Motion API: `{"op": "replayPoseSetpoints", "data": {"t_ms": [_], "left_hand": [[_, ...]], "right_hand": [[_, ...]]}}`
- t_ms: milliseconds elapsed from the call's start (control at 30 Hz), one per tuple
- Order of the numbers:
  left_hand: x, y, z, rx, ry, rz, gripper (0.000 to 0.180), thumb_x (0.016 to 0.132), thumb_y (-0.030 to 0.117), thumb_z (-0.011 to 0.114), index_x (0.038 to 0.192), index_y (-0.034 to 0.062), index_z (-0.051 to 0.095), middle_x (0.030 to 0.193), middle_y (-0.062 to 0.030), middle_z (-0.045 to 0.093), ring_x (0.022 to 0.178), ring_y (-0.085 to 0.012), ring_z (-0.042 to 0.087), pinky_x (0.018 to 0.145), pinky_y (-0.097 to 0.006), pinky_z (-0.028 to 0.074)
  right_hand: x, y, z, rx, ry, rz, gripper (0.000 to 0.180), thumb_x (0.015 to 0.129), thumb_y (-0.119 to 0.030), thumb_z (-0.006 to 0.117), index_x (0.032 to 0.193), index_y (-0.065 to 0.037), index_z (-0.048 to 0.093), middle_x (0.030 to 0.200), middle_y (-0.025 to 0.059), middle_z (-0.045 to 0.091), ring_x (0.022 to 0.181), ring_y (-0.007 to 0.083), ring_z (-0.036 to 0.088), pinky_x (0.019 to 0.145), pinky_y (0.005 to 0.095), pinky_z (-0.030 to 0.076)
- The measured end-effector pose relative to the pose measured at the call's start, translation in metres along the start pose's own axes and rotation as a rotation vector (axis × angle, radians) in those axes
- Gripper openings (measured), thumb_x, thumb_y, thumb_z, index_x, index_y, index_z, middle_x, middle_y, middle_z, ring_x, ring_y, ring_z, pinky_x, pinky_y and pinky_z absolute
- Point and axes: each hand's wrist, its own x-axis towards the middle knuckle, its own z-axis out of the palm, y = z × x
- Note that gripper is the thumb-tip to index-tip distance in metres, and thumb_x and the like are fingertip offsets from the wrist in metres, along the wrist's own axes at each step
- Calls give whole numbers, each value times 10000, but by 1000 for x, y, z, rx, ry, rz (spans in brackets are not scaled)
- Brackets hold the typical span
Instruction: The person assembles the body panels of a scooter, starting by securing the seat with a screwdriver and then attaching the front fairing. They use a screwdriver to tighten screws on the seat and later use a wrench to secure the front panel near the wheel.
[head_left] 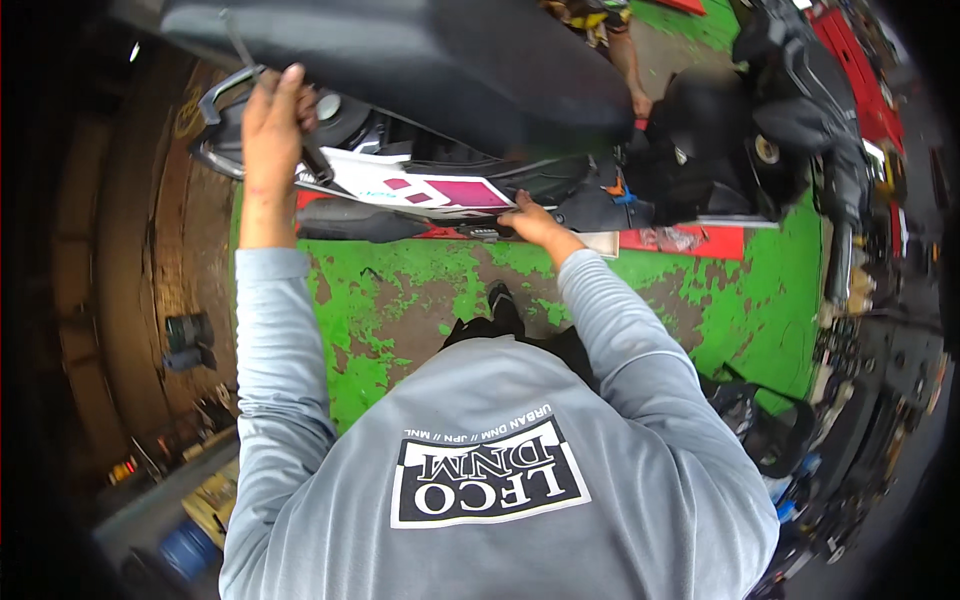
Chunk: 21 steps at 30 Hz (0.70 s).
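Observation:
In front of me stands a scooter with its long black seat [400, 60] tilted up. A white side panel with magenta patches [420, 190] lies along its near side. My right hand [532, 218] grips the front end of this panel, thumb on top. My left hand [272, 120] is closed at the rear, around a slim tool with a thin shaft [238, 40] pointing up and a thicker dark end [317, 163] below. It looks like a screwdriver, though the fist hides its middle. The grab rail [222, 92] is right beside that hand.
Another person's hand [641, 103] reaches toward the scooter's front from the far side. A red tray [690, 242] with a clear plastic bag sits on the worn green floor [370, 320]. Handlebars [845, 200] stand at right. Tools and parts crowd the right edge; a wooden wall borders the left.

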Motion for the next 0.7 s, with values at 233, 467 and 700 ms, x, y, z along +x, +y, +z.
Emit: {"op": "replayPoseSetpoints", "data": {"t_ms": [233,467,700], "left_hand": [[-25,-14,-18,55,-13,-141,276,1074,226,504,830,122,430,673,50,328,595,-71,316,546,-255,279],[-45,-80,-55,39,90,-325,278,1089,294,466,868,126,454,673,34,380,595,-101,392,567,-278,348],[-49,-125,-68,-1,117,-410,435,1071,372,502,724,167,337,618,40,278,539,-111,282,524,-294,301]], "right_hand": [[-85,207,21,391,282,311,786,846,-392,686,1450,61,469,1464,291,497,1382,366,485,1138,393,383],[-318,427,108,-227,354,562,302,884,-270,569,977,-39,739,1041,259,713,970,433,681,893,494,524],[-374,459,153,-370,381,667,196,856,-163,602,904,-18,726,928,257,715,899,371,709,770,488,562]]}}
